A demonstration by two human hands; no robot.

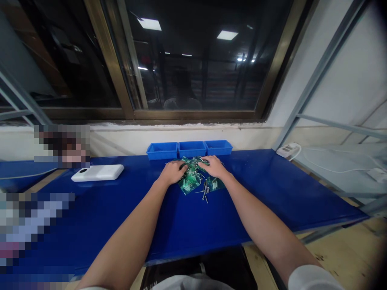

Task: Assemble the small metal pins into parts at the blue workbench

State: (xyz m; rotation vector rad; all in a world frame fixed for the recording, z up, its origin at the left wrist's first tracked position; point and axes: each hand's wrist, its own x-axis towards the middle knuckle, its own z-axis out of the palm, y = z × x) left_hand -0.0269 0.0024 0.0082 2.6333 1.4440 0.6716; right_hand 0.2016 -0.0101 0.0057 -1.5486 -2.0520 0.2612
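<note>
A loose pile of small green-tinted clear plastic packets (191, 177) lies on the blue table, mixed with metal screws. My left hand (173, 172) rests against the pile's left side, thumb apart from the fingers. On the right side, my right hand (214, 166) lies over the pile with its thumb spread towards the middle; some fingertips are hidden. Neither hand visibly grips anything. Several loose screws (205, 190) lie together in front of the pile, nearer to me. White pieces show inside some packets.
Three blue bins (192, 149) stand in a row behind the pile, below the window. A white oblong device (98, 172) lies on the left of the blue table (193, 229). A power strip (288, 150) sits at the right. Another person, blurred out, is at far left.
</note>
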